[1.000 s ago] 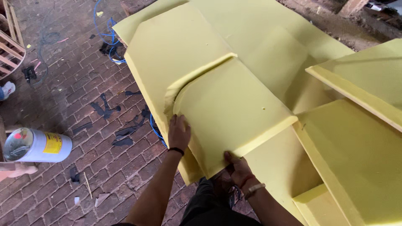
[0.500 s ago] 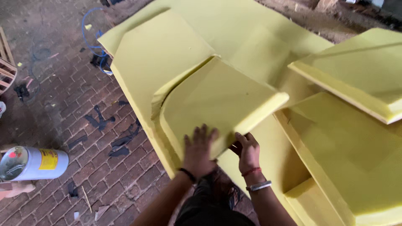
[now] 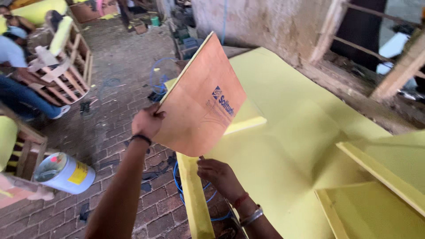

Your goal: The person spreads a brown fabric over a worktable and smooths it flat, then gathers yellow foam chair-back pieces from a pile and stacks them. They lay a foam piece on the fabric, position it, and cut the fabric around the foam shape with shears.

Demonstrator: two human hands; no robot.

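I hold a cut foam piece (image 3: 201, 102) tilted up on edge, its orange-brown backing turned toward me with a blue printed mark on it. My left hand (image 3: 147, 121) grips its left edge. My right hand (image 3: 218, 173) holds its rounded bottom corner. The piece is lifted clear of the large yellow foam sheet (image 3: 287, 132) spread beneath it.
More yellow foam slabs (image 3: 380, 186) lie stacked at the right. A white and yellow can (image 3: 64, 173) lies on the brick floor at the left. Blue hose (image 3: 181, 186) coils under the foam. A seated person (image 3: 17, 75) works by a wooden chair frame (image 3: 66, 66).
The foam piece lay flat, yellow side up, on the sheet. Both hands have lifted and flipped it, so its orange backing now faces me. My view has swung upward.
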